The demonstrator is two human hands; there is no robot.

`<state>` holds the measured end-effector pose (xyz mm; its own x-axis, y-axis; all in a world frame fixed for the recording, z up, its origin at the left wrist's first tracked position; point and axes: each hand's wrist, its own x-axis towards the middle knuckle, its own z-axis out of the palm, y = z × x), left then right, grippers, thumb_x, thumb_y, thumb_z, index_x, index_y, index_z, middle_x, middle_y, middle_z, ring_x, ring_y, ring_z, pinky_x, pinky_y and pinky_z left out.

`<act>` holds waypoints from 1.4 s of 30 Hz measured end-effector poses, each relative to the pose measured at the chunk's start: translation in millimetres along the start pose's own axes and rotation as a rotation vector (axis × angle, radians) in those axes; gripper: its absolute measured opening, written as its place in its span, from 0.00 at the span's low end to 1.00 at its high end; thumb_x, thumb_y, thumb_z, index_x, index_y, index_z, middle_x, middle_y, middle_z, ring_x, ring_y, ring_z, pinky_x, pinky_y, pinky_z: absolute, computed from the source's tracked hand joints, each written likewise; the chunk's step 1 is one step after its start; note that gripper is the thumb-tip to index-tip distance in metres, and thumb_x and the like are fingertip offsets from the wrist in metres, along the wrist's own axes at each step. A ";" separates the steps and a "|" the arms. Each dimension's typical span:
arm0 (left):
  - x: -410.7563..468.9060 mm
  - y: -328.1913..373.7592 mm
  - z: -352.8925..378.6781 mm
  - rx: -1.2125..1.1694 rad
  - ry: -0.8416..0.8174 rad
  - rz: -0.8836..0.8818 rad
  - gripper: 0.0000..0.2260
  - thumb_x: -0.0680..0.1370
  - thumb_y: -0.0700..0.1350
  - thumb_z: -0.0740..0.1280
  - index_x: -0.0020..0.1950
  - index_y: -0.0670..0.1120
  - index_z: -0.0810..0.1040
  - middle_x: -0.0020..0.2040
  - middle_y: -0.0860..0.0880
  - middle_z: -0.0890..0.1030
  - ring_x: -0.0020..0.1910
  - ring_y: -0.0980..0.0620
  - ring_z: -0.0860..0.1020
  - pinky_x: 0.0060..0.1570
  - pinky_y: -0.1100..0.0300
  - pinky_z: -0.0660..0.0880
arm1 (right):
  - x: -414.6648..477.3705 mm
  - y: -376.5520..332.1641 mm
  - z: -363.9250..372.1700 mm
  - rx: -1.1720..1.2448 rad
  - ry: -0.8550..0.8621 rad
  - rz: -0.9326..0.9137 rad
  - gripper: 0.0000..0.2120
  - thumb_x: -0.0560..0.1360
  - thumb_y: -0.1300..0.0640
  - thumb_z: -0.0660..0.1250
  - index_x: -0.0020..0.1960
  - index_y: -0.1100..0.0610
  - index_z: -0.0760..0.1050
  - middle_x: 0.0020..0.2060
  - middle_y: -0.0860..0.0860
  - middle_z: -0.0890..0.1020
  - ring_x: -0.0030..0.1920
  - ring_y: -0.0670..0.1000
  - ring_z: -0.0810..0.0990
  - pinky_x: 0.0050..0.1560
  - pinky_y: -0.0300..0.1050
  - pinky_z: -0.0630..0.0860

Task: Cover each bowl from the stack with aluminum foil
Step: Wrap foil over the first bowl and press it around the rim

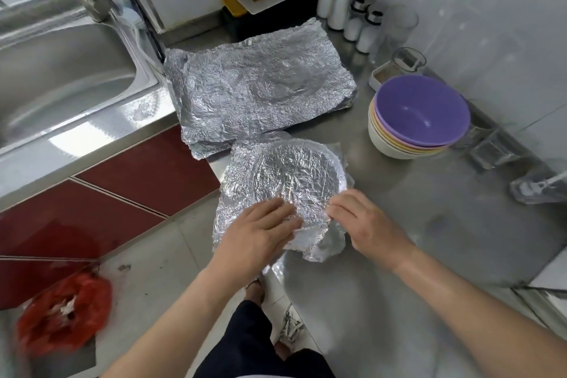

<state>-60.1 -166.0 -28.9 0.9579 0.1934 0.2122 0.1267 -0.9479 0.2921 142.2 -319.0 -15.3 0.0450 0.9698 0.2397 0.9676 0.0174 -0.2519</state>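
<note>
A bowl draped in crinkled aluminum foil point(291, 175) stands near the front corner of the steel counter point(429, 233). My left hand point(260, 233) lies flat on the foil at the bowl's near-left rim, fingers together, pressing down. My right hand point(362, 221) pinches the foil's loose edge at the near-right rim. The bowl itself is hidden under the foil. Behind it lie larger wrinkled foil sheets point(254, 89), spread flat. To the right stands a stack of bowls point(417, 120), a purple one on top, with pink, yellow and white ones under it.
A steel sink point(61, 70) with a tap is at the left. Salt shakers point(365, 24), glass jars and a rack line the back wall. Clear glass containers point(491, 150) stand to the right of the stack. A red plastic bag point(64, 313) lies on the floor.
</note>
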 end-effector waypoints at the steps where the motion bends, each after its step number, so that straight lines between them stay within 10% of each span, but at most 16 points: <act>1: 1.4 2.8 -0.2 0.007 0.027 -0.015 0.14 0.81 0.52 0.62 0.62 0.50 0.82 0.64 0.51 0.80 0.63 0.45 0.77 0.59 0.50 0.76 | 0.2 3.6 -0.8 0.005 0.017 0.005 0.14 0.69 0.73 0.61 0.50 0.62 0.78 0.48 0.54 0.78 0.53 0.55 0.74 0.52 0.51 0.78; 8: 10.1 4.5 -4.6 -0.009 0.117 0.007 0.09 0.77 0.49 0.67 0.51 0.47 0.85 0.45 0.50 0.81 0.44 0.48 0.78 0.41 0.53 0.78 | 1.9 -0.8 -3.2 0.082 0.004 -0.074 0.04 0.76 0.60 0.69 0.49 0.59 0.79 0.47 0.52 0.78 0.51 0.55 0.76 0.51 0.50 0.76; 16: 15.6 3.8 1.0 0.054 0.139 0.132 0.06 0.78 0.42 0.68 0.43 0.44 0.83 0.39 0.50 0.79 0.38 0.48 0.76 0.36 0.54 0.75 | 11.4 -0.9 5.7 -0.036 -0.025 -0.184 0.10 0.66 0.71 0.73 0.44 0.60 0.78 0.42 0.54 0.78 0.44 0.55 0.75 0.44 0.45 0.76; 27: 30.9 52.4 -9.4 -0.284 0.074 -0.172 0.15 0.80 0.50 0.61 0.61 0.46 0.81 0.57 0.50 0.82 0.55 0.49 0.79 0.51 0.55 0.79 | 7.3 32.8 -21.4 -0.079 0.040 0.015 0.19 0.66 0.69 0.66 0.56 0.59 0.77 0.55 0.57 0.77 0.60 0.59 0.73 0.48 0.54 0.78; 30: 28.2 28.6 -17.4 -0.196 0.017 -0.118 0.16 0.80 0.54 0.60 0.59 0.50 0.83 0.59 0.53 0.82 0.59 0.50 0.78 0.54 0.56 0.79 | 7.7 11.6 -19.4 0.048 0.051 0.061 0.08 0.72 0.63 0.67 0.50 0.59 0.80 0.50 0.53 0.79 0.53 0.56 0.75 0.51 0.51 0.76; 42: 20.6 11.7 2.4 -0.028 0.118 0.074 0.12 0.80 0.50 0.64 0.51 0.46 0.85 0.46 0.51 0.80 0.45 0.50 0.76 0.43 0.58 0.74 | 2.9 1.5 -4.0 -0.012 -0.012 -0.134 0.05 0.76 0.55 0.68 0.45 0.57 0.79 0.43 0.51 0.78 0.45 0.54 0.76 0.43 0.49 0.75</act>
<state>-38.2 -173.7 -23.4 0.9270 0.1529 0.3424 0.0475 -0.9536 0.2972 144.7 -317.1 -11.3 -0.0875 0.9619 0.2589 0.9676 0.1439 -0.2075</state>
